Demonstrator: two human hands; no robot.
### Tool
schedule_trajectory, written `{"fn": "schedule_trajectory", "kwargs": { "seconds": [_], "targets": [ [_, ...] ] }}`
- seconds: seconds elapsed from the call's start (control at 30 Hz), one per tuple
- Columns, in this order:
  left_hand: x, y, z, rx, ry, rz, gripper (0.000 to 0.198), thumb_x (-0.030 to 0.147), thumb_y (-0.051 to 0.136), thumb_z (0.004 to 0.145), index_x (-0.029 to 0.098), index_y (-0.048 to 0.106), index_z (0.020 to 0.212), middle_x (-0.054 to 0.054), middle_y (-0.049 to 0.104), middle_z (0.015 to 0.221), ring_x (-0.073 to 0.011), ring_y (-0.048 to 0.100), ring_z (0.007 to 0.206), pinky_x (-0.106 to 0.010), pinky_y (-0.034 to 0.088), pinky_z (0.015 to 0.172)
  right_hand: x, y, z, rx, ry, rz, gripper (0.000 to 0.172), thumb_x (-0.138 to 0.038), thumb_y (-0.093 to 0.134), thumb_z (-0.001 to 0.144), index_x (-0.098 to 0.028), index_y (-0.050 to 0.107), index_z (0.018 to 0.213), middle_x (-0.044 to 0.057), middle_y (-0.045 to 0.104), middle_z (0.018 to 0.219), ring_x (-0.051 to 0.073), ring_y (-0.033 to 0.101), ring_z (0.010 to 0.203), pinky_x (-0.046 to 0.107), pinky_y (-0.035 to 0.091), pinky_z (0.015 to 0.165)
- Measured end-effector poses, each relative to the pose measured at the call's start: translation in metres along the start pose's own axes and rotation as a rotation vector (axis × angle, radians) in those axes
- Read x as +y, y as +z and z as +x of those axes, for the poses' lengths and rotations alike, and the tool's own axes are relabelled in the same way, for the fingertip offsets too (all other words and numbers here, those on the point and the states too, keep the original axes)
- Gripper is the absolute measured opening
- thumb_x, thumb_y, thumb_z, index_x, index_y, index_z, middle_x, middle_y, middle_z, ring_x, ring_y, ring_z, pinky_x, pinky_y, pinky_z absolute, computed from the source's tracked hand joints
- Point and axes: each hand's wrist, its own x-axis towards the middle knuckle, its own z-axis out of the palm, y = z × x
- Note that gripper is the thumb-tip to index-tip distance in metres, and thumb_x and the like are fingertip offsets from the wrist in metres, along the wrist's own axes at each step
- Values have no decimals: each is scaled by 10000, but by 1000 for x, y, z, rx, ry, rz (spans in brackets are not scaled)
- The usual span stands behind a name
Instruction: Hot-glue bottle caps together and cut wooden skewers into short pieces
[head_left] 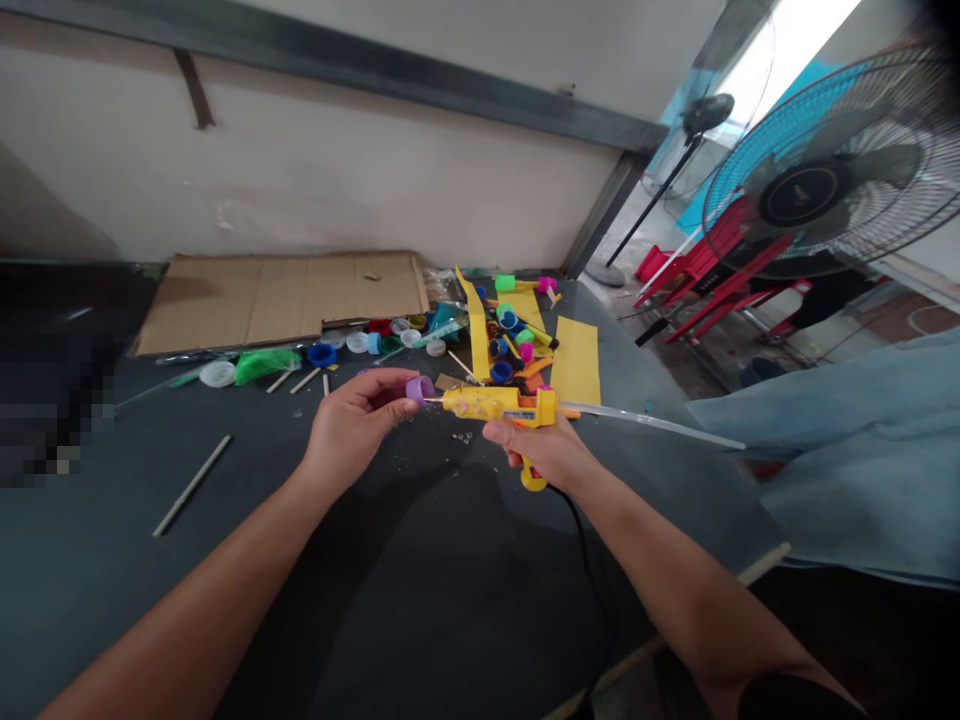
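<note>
Purple cap (420,388) sits above the middle of the surface (450,570), its side pinched in the grip of the left hand (352,420), between thumb and fingers. The right hand (547,455) has its grip closed around the handle of a yellow glue gun (491,404); the nozzle points left at the cap's rim, and whether they touch is too small to tell.

A clear glue stick (652,423) juts from the gun's rear toward the surface's right edge, where pale blue fabric (855,450) hangs near. The black cord (587,550) drops beside the right forearm. Room for moving lies between the forearms and to the left, as far as a lone wooden stick (193,486).

Beyond the hands, flattened cardboard (285,300), a blue cap (322,355), green plastic (266,366) and yellow paper (578,360) crowd the far side, below a pale wall (337,190). Past the far right corner stand a large fan (802,193) and red chairs (697,255).
</note>
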Motion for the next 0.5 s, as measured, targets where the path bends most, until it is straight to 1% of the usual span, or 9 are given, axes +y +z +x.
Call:
{"fn": "schedule_trajectory", "kwargs": {
  "seconds": [0.27,0.5],
  "targets": [
    [-1,-1,1,10,40,20,253,250,723,729,224,683,978,-40,738,965,-191,682,907,-366,542,867,0,-1,0,-4,4,-16,323,-502,685,706,-191,646,781,-48,489,529,68,432,440,193,318,369],
    [-3,-3,0,5,22,-51,297,285,744,726,205,683,1006,-43,728,983,-189,671,922,-356,523,886,9,-3,6,2,-20,19,344,-506,702,705,-184,651,811,-48,509,557,64,436,439,196,352,390]
  ]
}}
